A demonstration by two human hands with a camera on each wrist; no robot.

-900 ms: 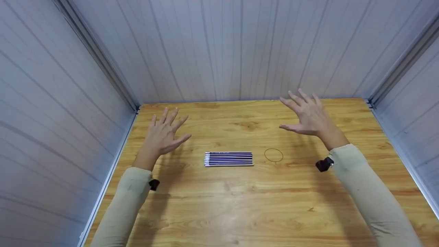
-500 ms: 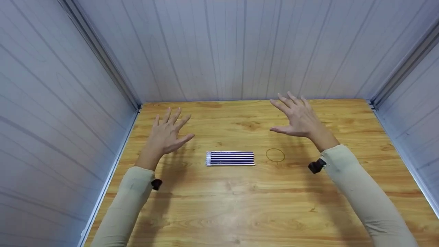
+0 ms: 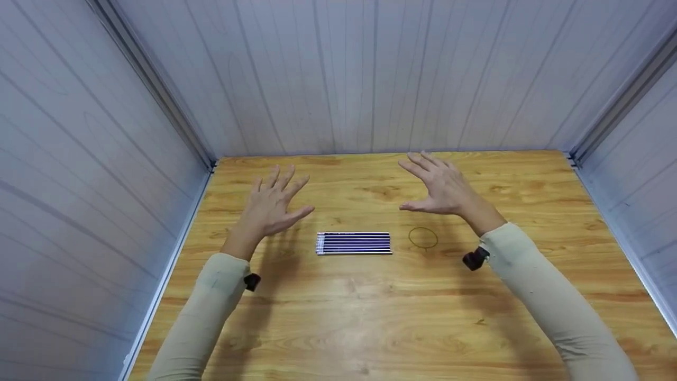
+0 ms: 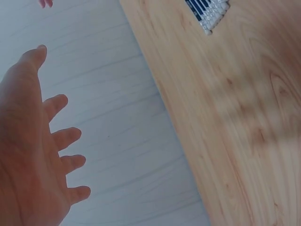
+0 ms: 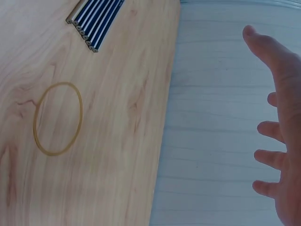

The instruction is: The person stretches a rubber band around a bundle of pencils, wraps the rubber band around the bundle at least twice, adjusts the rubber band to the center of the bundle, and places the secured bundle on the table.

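A flat row of several dark blue striped pencils (image 3: 354,243) lies on the wooden table (image 3: 370,312), eraser ends to the left. A thin tan rubber band (image 3: 423,237) lies just right of them. My left hand (image 3: 275,206) hovers above the table left of the pencils, fingers spread and holding nothing. My right hand (image 3: 441,188) hovers behind the rubber band, also spread and empty. In the left wrist view the left hand (image 4: 33,155) shows with the pencil (image 4: 209,12) ends at the top. In the right wrist view the right hand (image 5: 282,132) is beside the rubber band (image 5: 58,118) and pencils (image 5: 94,21).
Grey panelled walls (image 3: 370,74) close in the table at the back and on both sides. Metal corner rails (image 3: 153,90) run down to the table's back corners. Small black cameras sit at both wrists.
Both hands have moved inward toward the pencils and a little lower, staying spread. The pencils and the rubber band have not moved.
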